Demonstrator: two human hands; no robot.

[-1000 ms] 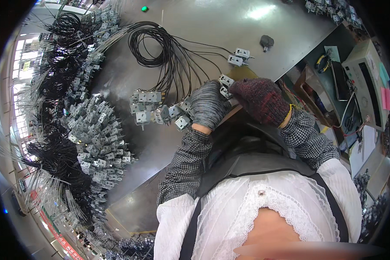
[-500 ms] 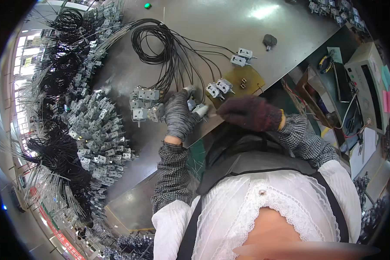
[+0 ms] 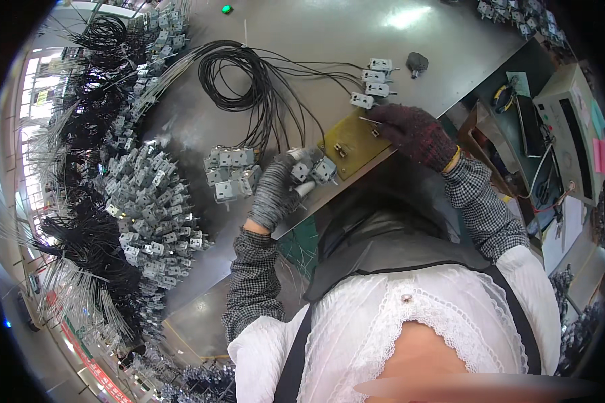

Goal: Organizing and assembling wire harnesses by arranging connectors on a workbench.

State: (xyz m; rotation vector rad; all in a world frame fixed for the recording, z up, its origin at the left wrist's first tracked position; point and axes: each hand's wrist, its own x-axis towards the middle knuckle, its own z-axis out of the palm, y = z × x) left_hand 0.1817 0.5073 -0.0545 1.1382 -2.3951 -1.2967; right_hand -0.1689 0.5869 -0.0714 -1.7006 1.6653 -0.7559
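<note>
Two or more small grey metal boxes [image 3: 324,170] sit in your left hand [image 3: 275,193], its gloved fingers and thumb closed about them, by the near edge of the metal bench [image 3: 329,30] and just beside the left end of the yellow-brown plate [image 3: 359,142]. That plate lies along the same near edge and bears small brass fittings [image 3: 341,151]. Your right hand [image 3: 415,136], in a dark red glove, is over the plate's right end; a thin pale piece [image 3: 370,120] shows at its fingertips, but you cannot tell whether they grip it. Beyond the plate, farther from the near edge, four wired boxes [image 3: 376,88] lie close together, with a dark grey lump [image 3: 417,64] to their right. A black cable coil [image 3: 232,77] lies farther in from that edge, and a box cluster [image 3: 232,168] is left of your left hand.
</note>
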